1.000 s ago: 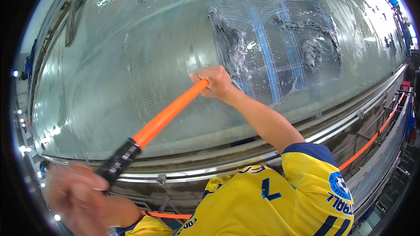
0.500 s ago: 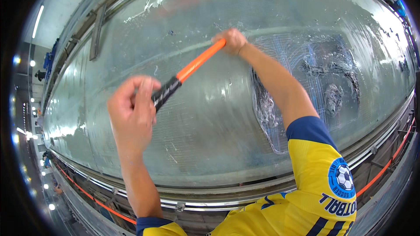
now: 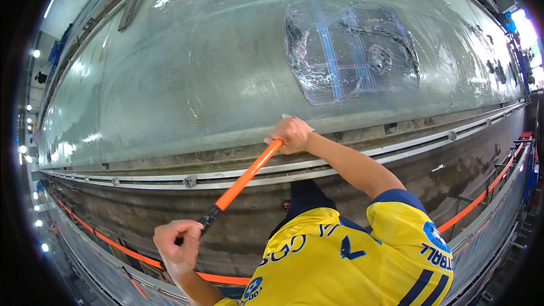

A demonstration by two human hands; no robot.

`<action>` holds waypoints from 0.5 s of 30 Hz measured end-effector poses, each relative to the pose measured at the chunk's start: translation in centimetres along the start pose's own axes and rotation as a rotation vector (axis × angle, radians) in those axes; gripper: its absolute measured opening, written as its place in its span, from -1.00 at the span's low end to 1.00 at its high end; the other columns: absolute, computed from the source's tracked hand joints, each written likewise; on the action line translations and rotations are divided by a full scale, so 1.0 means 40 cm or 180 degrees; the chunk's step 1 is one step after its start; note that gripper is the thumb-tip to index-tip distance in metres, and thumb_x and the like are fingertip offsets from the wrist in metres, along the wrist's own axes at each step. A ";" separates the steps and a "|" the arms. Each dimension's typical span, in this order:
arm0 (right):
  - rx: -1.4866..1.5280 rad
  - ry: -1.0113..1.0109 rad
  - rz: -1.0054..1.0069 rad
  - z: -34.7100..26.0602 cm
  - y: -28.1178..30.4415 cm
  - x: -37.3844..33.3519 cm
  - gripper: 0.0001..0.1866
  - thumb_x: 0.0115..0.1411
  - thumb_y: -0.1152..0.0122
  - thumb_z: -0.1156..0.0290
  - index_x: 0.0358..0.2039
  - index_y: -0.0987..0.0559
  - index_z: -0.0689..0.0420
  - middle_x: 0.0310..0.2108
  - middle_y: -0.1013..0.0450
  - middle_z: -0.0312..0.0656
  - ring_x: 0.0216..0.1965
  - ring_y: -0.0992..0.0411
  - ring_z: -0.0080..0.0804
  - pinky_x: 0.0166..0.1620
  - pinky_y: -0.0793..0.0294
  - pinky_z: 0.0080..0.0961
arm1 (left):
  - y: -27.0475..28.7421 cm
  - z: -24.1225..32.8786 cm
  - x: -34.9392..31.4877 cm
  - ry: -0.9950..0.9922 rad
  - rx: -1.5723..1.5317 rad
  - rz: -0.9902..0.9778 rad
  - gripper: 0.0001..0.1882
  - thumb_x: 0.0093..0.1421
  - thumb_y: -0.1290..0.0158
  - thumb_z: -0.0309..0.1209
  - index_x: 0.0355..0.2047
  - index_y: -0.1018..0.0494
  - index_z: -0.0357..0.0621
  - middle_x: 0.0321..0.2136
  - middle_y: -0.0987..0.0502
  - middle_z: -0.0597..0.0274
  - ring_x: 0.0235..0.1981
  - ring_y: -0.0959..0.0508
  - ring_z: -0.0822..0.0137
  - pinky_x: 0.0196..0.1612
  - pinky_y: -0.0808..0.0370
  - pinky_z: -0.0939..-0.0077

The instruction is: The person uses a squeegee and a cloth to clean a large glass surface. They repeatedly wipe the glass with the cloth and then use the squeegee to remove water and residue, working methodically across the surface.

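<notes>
Slanting across in front of my body is a long-handled tool with an orange shaft [image 3: 241, 184] and a black end grip. My left hand [image 3: 180, 241] is closed around the black end, at lower left. My right hand [image 3: 290, 134] wraps the far end, over the near edge of a large wet greenish table [image 3: 226, 79]. Thin pale edges, perhaps of a blade, stick out on both sides of my right hand; the rest of the tool's head is hidden. Beyond that hand, a crumpled clear sheet with blue stripes [image 3: 354, 51] lies wet and flat on the table.
A metal rail [image 3: 238, 181] runs along the table's near side. Behind me an orange bar [image 3: 481, 201] runs along another metal structure. A wooden beam [image 3: 133, 3] leans at the far left edge. Dark wet scraps [image 3: 497, 71] lie at the far right.
Both hands have come back toward my body with the tool, from over the table to its near edge. The view has shifted, so the striped sheet appears farther off. My left hand stays on the grip.
</notes>
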State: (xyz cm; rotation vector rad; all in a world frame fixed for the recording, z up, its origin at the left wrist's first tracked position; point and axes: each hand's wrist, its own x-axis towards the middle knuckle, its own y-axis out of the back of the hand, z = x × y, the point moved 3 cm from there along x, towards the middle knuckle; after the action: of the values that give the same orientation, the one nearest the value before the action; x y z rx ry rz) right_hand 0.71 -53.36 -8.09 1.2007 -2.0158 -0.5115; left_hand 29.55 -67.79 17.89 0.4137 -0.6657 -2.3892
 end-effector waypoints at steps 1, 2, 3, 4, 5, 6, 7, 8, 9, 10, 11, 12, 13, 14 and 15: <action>-0.0019 -0.0036 0.0180 -0.013 0.013 -0.031 -0.60 0.15 -0.29 0.23 -0.74 -0.39 0.03 -0.73 -0.34 -0.15 -0.61 -0.38 0.00 -0.51 -0.34 -0.06 | -0.022 0.034 -0.025 0.0150 -0.0060 -0.0029 -0.80 0.14 -0.24 -0.39 -0.50 -0.61 -0.30 -0.65 -0.54 0.25 -0.67 -0.38 0.56 -0.59 -0.21 0.63; -0.0028 -0.0071 0.0378 -0.025 0.026 -0.058 -0.59 0.14 -0.30 0.25 -0.75 -0.37 0.04 -0.75 -0.33 -0.15 -0.63 -0.37 0.00 -0.53 -0.32 -0.07 | -0.044 0.069 -0.048 -0.0055 0.0113 0.0004 -0.78 0.12 -0.25 -0.34 -0.49 -0.62 -0.29 -0.68 -0.53 0.23 -0.70 -0.37 0.49 -0.59 -0.20 0.59; -0.0083 -0.0138 0.0403 -0.035 0.038 -0.072 -0.57 0.13 -0.31 0.26 -0.78 -0.35 0.05 -0.76 -0.32 -0.16 -0.64 -0.36 0.00 -0.56 -0.30 -0.09 | -0.066 0.100 -0.058 -0.0191 0.0071 0.0015 -0.76 0.12 -0.24 -0.32 -0.49 -0.62 -0.28 -0.69 -0.51 0.22 -0.72 -0.36 0.46 -0.60 -0.19 0.58; -0.0115 -0.0163 0.0403 -0.035 0.042 -0.088 -0.56 0.14 -0.31 0.26 -0.78 -0.35 0.05 -0.76 -0.32 -0.16 -0.65 -0.35 0.00 -0.57 -0.29 -0.08 | -0.082 0.132 -0.059 -0.0329 0.0026 0.0022 -0.75 0.13 -0.23 -0.30 -0.49 -0.62 -0.28 -0.71 -0.50 0.21 -0.75 -0.34 0.43 -0.60 -0.19 0.58; -0.0142 -0.0209 0.0420 -0.030 0.048 -0.106 -0.56 0.14 -0.31 0.26 -0.78 -0.34 0.05 -0.76 -0.32 -0.16 -0.66 -0.35 0.00 -0.57 -0.29 -0.08 | -0.094 0.160 -0.052 -0.0334 0.0080 -0.0021 -0.75 0.14 -0.22 -0.30 -0.49 -0.62 -0.28 -0.72 -0.48 0.22 -0.76 -0.34 0.42 -0.60 -0.18 0.57; -0.0169 -0.0228 0.0424 -0.018 0.053 -0.109 -0.55 0.15 -0.30 0.26 -0.78 -0.34 0.05 -0.77 -0.32 -0.17 -0.66 -0.35 0.01 -0.58 -0.29 -0.08 | -0.100 0.187 -0.040 -0.0337 0.0126 -0.0034 -0.75 0.15 -0.20 -0.31 -0.50 -0.62 -0.28 -0.73 -0.47 0.22 -0.77 -0.33 0.41 -0.61 -0.18 0.57; -0.0175 -0.0211 0.0527 -0.004 0.065 -0.102 -0.55 0.15 -0.30 0.26 -0.79 -0.33 0.05 -0.77 -0.31 -0.16 -0.67 -0.35 0.00 -0.58 -0.29 -0.08 | -0.107 0.212 -0.019 -0.0345 0.0170 -0.0056 -0.75 0.16 -0.19 -0.31 -0.50 -0.62 -0.29 -0.75 -0.45 0.23 -0.78 -0.32 0.41 -0.61 -0.17 0.57; -0.0130 -0.0193 0.0605 0.005 0.063 -0.092 -0.54 0.15 -0.30 0.26 -0.79 -0.32 0.05 -0.78 -0.31 -0.16 -0.67 -0.35 0.00 -0.58 -0.29 -0.09 | -0.112 0.231 -0.003 -0.0346 0.0229 -0.0083 -0.74 0.17 -0.18 -0.31 -0.50 -0.62 -0.28 -0.76 -0.44 0.24 -0.78 -0.32 0.41 -0.61 -0.17 0.56; -0.0089 -0.0182 0.0686 0.020 0.066 -0.079 -0.53 0.16 -0.30 0.26 -0.79 -0.32 0.05 -0.78 -0.30 -0.16 -0.68 -0.34 0.00 -0.59 -0.29 -0.09 | -0.119 0.250 0.020 -0.0350 0.0287 -0.0117 -0.74 0.18 -0.17 -0.31 -0.50 -0.61 -0.28 -0.77 -0.42 0.25 -0.78 -0.32 0.41 -0.62 -0.17 0.56; -0.0095 -0.0141 0.0745 0.039 0.073 -0.065 -0.53 0.16 -0.30 0.26 -0.80 -0.31 0.05 -0.78 -0.30 -0.16 -0.68 -0.35 -0.01 -0.59 -0.29 -0.10 | -0.128 0.269 0.046 -0.0356 0.0346 -0.0157 -0.73 0.20 -0.15 -0.31 -0.51 -0.61 -0.27 -0.78 -0.40 0.26 -0.78 -0.32 0.41 -0.62 -0.16 0.55; -0.0098 -0.0106 0.0802 0.065 0.077 -0.046 -0.53 0.16 -0.30 0.26 -0.80 -0.31 0.04 -0.79 -0.29 -0.17 -0.68 -0.35 -0.02 -0.60 -0.29 -0.11 | -0.140 0.286 0.071 -0.0348 0.0440 -0.0208 -0.67 0.24 -0.12 -0.28 -0.55 -0.60 -0.28 -0.83 -0.34 0.29 -0.79 -0.30 0.43 -0.63 -0.16 0.54; -0.0132 -0.0089 0.0866 0.095 0.093 -0.027 -0.52 0.16 -0.30 0.26 -0.80 -0.31 0.04 -0.79 -0.29 -0.17 -0.68 -0.35 -0.03 -0.61 -0.29 -0.12 | -0.150 0.297 0.108 -0.0525 0.0542 -0.0233 -0.63 0.27 -0.09 -0.24 -0.56 -0.58 -0.28 -0.81 -0.35 0.31 -0.78 -0.29 0.45 -0.60 -0.17 0.53; -0.0133 -0.0062 0.0800 0.127 0.113 -0.001 -0.53 0.16 -0.30 0.30 -0.80 -0.30 0.02 -0.79 -0.28 -0.19 -0.69 -0.34 -0.08 -0.62 -0.28 -0.18 | -0.158 0.306 0.146 -0.0701 0.0641 -0.0256 -0.58 0.31 -0.05 -0.20 -0.56 -0.56 -0.29 -0.79 -0.37 0.33 -0.77 -0.28 0.47 -0.58 -0.19 0.51; -0.0109 -0.0068 0.0849 0.140 0.120 0.016 -0.53 0.16 -0.30 0.32 -0.79 -0.30 0.02 -0.79 -0.28 -0.20 -0.70 -0.33 -0.09 -0.63 -0.27 -0.19 | -0.163 0.315 0.186 -0.0886 0.0739 -0.0272 -0.53 0.34 -0.01 -0.16 -0.57 -0.54 -0.30 -0.78 -0.39 0.35 -0.76 -0.27 0.49 -0.55 -0.21 0.50; -0.0083 -0.0073 0.0896 0.153 0.120 0.036 -0.54 0.16 -0.30 0.33 -0.79 -0.30 0.02 -0.79 -0.27 -0.21 -0.71 -0.33 -0.10 -0.64 -0.27 -0.20 | -0.137 0.306 0.214 -0.1220 0.0951 -0.0162 -0.53 0.35 0.03 -0.14 -0.54 -0.51 -0.29 -0.73 -0.43 0.27 -0.68 -0.33 0.38 -0.41 -0.31 0.45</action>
State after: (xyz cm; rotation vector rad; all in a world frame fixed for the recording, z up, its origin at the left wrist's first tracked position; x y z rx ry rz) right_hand -7.12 -52.44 -8.48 0.8791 -2.1462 -0.4111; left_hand 15.05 -65.09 23.86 0.0901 -1.2057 -2.4447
